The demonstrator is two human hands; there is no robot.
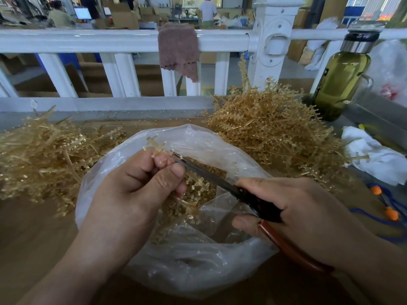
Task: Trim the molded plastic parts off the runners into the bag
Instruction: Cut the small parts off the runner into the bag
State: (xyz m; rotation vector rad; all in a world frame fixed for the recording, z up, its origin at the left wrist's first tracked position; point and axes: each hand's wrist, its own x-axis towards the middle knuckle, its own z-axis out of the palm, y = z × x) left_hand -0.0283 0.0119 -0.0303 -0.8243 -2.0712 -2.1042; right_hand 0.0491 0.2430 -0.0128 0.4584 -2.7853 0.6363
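My left hand (pixel 141 186) grips a translucent amber runner (pixel 155 145) over the open clear plastic bag (pixel 198 267); the runner's top sticks out above my fingers and its lower end with small parts (pixel 198 188) hangs below. My right hand (pixel 297 214) holds scissors (pixel 211 175) with dark and red-brown handles. Their blades reach up-left to the runner beside my left fingertips. Small amber parts lie inside the bag.
A tall pile of amber runners (pixel 275 130) lies at the back right, another pile (pixel 46 155) at the left. A green bottle (pixel 343 73), white cloth (pixel 374 159) and blue cord with orange beads (pixel 389 212) sit at right. A white railing (pixel 110 40) stands behind.
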